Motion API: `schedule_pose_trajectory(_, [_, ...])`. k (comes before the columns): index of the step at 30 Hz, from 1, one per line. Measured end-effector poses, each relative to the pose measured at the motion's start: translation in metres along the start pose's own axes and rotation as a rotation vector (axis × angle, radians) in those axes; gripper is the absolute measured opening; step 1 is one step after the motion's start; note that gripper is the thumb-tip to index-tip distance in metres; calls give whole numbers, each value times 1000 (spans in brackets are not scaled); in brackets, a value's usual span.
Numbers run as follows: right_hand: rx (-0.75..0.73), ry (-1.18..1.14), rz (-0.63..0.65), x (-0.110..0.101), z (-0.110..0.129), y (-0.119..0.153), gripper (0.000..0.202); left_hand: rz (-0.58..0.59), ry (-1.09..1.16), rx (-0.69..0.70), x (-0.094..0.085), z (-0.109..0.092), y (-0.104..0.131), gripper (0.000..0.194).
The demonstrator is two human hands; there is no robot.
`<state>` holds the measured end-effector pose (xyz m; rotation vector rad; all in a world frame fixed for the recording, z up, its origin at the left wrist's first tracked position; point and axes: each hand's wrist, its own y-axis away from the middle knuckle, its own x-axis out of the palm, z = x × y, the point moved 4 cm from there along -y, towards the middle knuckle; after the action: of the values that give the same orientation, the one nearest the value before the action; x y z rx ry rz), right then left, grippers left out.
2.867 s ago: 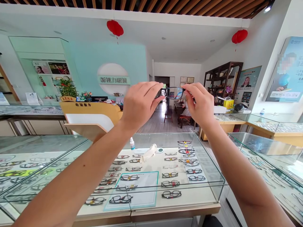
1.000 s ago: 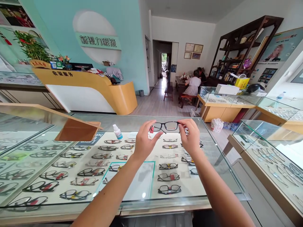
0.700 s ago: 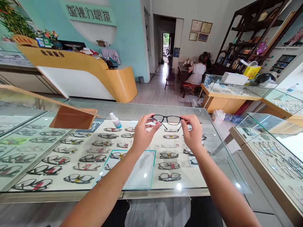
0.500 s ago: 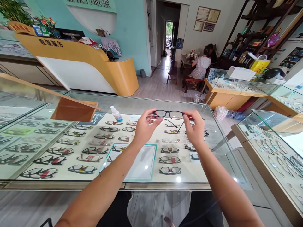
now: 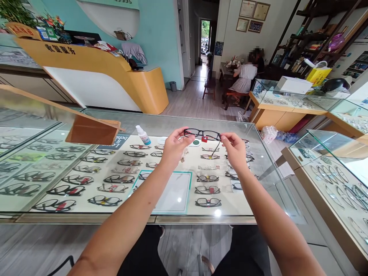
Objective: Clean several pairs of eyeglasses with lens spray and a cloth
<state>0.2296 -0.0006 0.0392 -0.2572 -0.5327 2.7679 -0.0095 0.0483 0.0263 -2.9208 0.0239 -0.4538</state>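
A pair of black-framed eyeglasses point(image 5: 202, 133) is held up above the glass display case point(image 5: 172, 119). My left hand point(image 5: 174, 147) pinches its left end, while my right hand point(image 5: 233, 147) grips the right end near the hinge. One dark temple arm hangs down by my right fingers; the other is mostly hidden behind my left hand. Under the glass lie rows of spectacle frames point(image 5: 208, 202), several with red or yellow tags. To the left of my left hand a small white spray bottle point(image 5: 143, 135) with a blue band stands on the case.
A wooden-edged mirror or stand point(image 5: 92, 130) juts over the case at left. A teal-bordered white sheet point(image 5: 172, 195) lies below my left forearm. Other glass cases point(image 5: 330, 161) stand at right, a yellow counter point(image 5: 146, 90) across the floor. A person point(image 5: 244, 76) sits at a table farther back.
The glasses have tilted, their right end now a little lower, and shifted slightly left. Both hands keep hold of them. The whole view has moved slightly.
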Motion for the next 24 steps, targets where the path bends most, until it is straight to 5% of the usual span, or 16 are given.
schedule_pose_trajectory(14, [107, -155, 3, 1, -2, -1, 33, 22, -22, 54, 1, 2, 1, 68])
schedule_pose_trajectory(24, [241, -390, -8, 3, -3, -1, 42, 78, -313, 46, 1, 20, 4, 60])
